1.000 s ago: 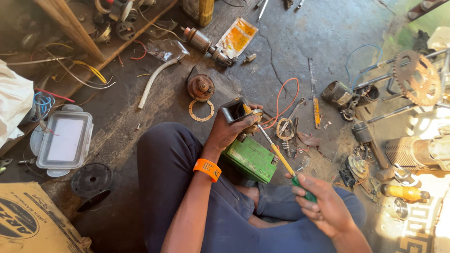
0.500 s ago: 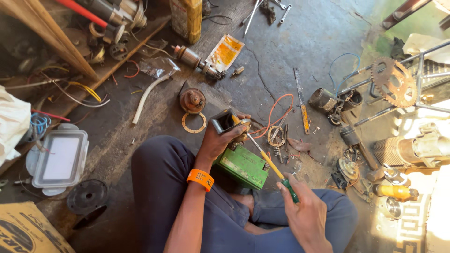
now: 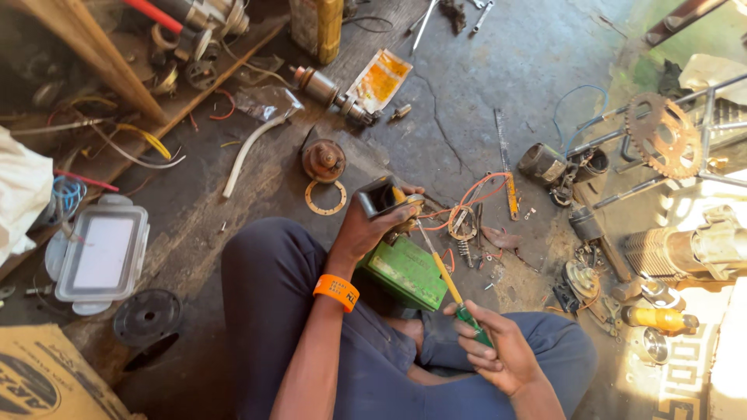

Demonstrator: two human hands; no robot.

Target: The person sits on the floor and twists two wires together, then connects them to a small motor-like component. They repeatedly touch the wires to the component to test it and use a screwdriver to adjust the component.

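Observation:
My left hand (image 3: 372,227) grips a small dark metal part with a brass-coloured end (image 3: 387,200), held above a green box (image 3: 408,272) that rests between my legs. An orange band circles that wrist. My right hand (image 3: 492,354) holds a screwdriver (image 3: 450,284) by its green and yellow handle. Its shaft slants up to the left and the tip meets the part in my left hand. Orange wires (image 3: 475,194) trail from the part to the right across the floor.
Cracked concrete floor littered with parts: a round rusty piece and a ring gasket (image 3: 324,198), a clear lidded tub (image 3: 101,253) at left, a black disc (image 3: 146,316), a sprocket (image 3: 663,136) and finned engine part (image 3: 685,249) at right, a cardboard box (image 3: 47,381) bottom left.
The view has shifted slightly. Both hands stay on the part and the screwdriver, and the right hand has edged closer to the left.

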